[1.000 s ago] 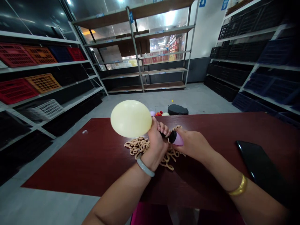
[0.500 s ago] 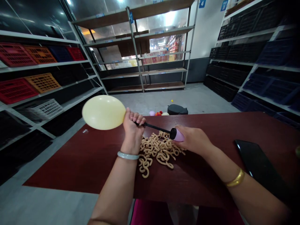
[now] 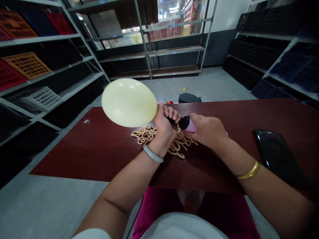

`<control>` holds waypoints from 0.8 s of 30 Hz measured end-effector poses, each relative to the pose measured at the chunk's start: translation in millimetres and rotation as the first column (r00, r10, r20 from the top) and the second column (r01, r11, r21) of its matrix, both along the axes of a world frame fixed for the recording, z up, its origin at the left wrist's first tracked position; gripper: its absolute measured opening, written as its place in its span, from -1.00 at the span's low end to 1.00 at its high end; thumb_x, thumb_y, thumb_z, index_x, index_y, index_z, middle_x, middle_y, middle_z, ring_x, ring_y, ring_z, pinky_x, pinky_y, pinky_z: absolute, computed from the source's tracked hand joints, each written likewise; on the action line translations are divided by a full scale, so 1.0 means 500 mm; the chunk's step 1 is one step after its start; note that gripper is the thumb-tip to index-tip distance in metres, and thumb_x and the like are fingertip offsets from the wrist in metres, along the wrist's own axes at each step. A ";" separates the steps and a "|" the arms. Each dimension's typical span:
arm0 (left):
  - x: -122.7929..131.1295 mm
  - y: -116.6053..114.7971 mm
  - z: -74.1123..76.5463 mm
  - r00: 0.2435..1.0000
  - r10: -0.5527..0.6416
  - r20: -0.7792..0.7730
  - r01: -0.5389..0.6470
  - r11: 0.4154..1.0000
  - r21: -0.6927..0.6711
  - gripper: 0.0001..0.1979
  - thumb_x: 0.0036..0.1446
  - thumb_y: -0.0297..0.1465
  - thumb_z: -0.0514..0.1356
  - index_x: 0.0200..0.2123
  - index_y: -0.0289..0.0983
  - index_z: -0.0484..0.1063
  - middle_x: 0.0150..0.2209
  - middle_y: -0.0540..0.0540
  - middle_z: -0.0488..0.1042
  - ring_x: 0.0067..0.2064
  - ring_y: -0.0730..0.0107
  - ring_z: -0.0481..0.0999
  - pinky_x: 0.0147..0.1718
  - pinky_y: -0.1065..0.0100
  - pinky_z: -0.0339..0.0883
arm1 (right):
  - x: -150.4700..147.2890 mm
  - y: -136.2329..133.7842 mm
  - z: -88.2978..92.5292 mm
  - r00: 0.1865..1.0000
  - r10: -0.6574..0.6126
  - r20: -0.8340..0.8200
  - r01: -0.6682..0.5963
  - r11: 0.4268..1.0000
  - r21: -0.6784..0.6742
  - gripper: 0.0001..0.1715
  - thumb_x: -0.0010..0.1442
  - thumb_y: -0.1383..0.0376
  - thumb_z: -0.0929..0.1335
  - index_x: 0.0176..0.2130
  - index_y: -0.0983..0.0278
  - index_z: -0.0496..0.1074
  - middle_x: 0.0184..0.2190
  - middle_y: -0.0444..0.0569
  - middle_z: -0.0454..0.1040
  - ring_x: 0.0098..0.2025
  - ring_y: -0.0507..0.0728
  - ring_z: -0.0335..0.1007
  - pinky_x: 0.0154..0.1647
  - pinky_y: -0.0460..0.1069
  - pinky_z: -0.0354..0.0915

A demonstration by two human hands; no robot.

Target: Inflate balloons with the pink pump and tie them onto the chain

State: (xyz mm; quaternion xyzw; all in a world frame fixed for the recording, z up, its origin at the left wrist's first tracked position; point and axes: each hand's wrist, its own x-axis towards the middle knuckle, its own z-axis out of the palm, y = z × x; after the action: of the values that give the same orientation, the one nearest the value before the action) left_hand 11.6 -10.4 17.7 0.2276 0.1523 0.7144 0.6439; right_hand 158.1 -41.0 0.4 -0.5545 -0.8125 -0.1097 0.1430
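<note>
A pale yellow balloon (image 3: 128, 103), blown up round, sticks out to the left of my left hand (image 3: 166, 121). Those fingers are closed around its neck and the black end of a hand balloon pump. Closed around the pump's purple body, my right hand (image 3: 208, 131) covers most of it. The pump's black cap (image 3: 184, 122) shows between my hands, which are close together. Beneath them, a pile of beige, curled, rope-like pieces (image 3: 146, 134) lies on the dark red table (image 3: 99, 152), partly hidden by my left hand and wrist.
A black phone-like slab (image 3: 279, 156) lies at the table's right. A small clear scrap (image 3: 86, 121) is near the left edge. Beyond the table are a dark grey object (image 3: 189, 98) on the floor and shelves (image 3: 174, 51). Crates (image 3: 27, 64) fill the left racks.
My left hand has moved right towards my right hand, and the pump's black rod, long in view before, has slid in. The balloon looks somewhat larger. The view has tipped downward.
</note>
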 end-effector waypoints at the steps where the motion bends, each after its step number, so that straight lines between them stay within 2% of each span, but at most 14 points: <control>1: 0.012 -0.005 -0.006 1.000 -0.008 -0.002 0.008 1.000 -0.014 -0.51 0.27 -0.20 0.09 -0.64 -0.25 0.03 -0.70 0.10 0.01 -0.69 0.58 0.07 -0.68 0.44 -0.01 | -0.004 -0.002 0.000 1.000 -0.006 -0.002 0.006 1.000 0.006 -0.42 0.19 -0.10 0.23 -0.04 0.28 0.34 -0.21 0.13 0.53 -0.27 0.26 0.45 -0.43 0.01 0.04; 4: 0.027 -0.008 -0.016 1.000 -0.012 -0.007 0.011 0.998 -0.054 -0.52 0.29 -0.21 0.07 -0.63 -0.25 0.03 -0.70 0.09 0.02 -0.69 0.57 0.08 -0.67 0.43 0.01 | -0.011 -0.003 0.000 1.000 -0.013 -0.008 0.013 1.000 0.008 -0.41 0.18 -0.11 0.24 -0.05 0.29 0.34 -0.22 0.14 0.53 -0.28 0.26 0.46 -0.43 0.01 0.04; 7: 0.010 0.006 -0.014 1.000 -0.020 -0.018 0.018 0.995 -0.100 -0.53 0.27 -0.23 0.09 -0.63 -0.25 0.02 -0.70 0.10 0.03 -0.70 0.57 0.08 -0.67 0.43 -0.01 | -0.007 0.004 0.002 1.000 0.013 -0.013 -0.013 0.999 -0.036 -0.42 0.16 -0.13 0.25 -0.08 0.26 0.36 -0.24 0.11 0.54 -0.29 0.25 0.47 -0.44 0.00 0.06; 11: -0.064 0.047 0.005 1.000 -0.028 0.010 0.029 0.991 -0.130 -0.54 0.27 -0.30 0.07 -0.64 -0.24 0.00 -0.72 0.11 -0.01 -0.71 0.56 0.04 -0.69 0.42 -0.07 | 0.017 0.021 0.003 0.999 0.042 -0.010 -0.042 0.995 -0.086 -0.46 0.13 -0.13 0.28 -0.10 0.19 0.38 -0.27 0.03 0.56 -0.30 0.22 0.47 -0.43 -0.01 0.09; 15: -0.156 0.075 0.037 0.995 0.082 0.057 -0.075 0.990 -0.120 -0.53 0.29 -0.33 0.03 -0.65 -0.23 -0.03 -0.73 0.11 -0.03 -0.70 0.57 -0.01 -0.69 0.42 -0.09 | 0.049 0.034 0.006 0.998 0.066 -0.003 -0.066 0.994 -0.089 -0.45 0.11 -0.12 0.30 -0.03 0.13 0.37 -0.23 -0.04 0.57 -0.27 0.22 0.49 -0.41 0.00 0.11; 17: -0.178 0.074 0.050 0.993 0.097 0.067 -0.091 0.992 -0.090 -0.53 0.30 -0.34 0.03 -0.65 -0.23 -0.04 -0.73 0.10 -0.02 -0.69 0.58 -0.02 -0.68 0.43 -0.10 | 0.060 0.035 0.009 0.997 0.076 -0.001 -0.076 0.994 -0.075 -0.43 0.11 -0.13 0.30 -0.01 0.12 0.37 -0.21 -0.05 0.57 -0.26 0.22 0.48 -0.40 0.00 0.11; 20: -0.169 0.060 0.057 0.991 0.109 0.076 -0.108 0.994 -0.021 -0.54 0.29 -0.33 0.04 -0.64 -0.23 -0.03 -0.72 0.10 -0.01 -0.68 0.59 -0.01 -0.66 0.44 -0.09 | 0.068 0.031 0.013 0.998 0.064 0.014 -0.064 0.997 -0.038 -0.38 0.13 -0.14 0.28 0.03 0.16 0.35 -0.20 -0.01 0.56 -0.25 0.24 0.47 -0.38 0.02 0.11; 24: -0.099 0.037 0.039 0.992 0.106 0.073 -0.105 0.994 -0.009 -0.53 0.29 -0.28 0.06 -0.63 -0.24 -0.03 -0.70 0.11 -0.03 -0.69 0.59 0.01 -0.67 0.44 -0.07 | 0.056 0.021 0.013 0.999 0.026 0.044 -0.025 0.999 -0.022 -0.34 0.13 -0.14 0.29 0.04 0.23 0.33 -0.20 0.07 0.56 -0.26 0.27 0.47 -0.40 0.03 0.08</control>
State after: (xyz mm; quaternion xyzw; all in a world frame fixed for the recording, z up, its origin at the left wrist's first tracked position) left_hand -38.2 8.1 37.1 0.1914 0.1422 0.7550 0.6109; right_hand 186.2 -30.4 7.1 -0.5429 -0.8236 -0.1113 0.1201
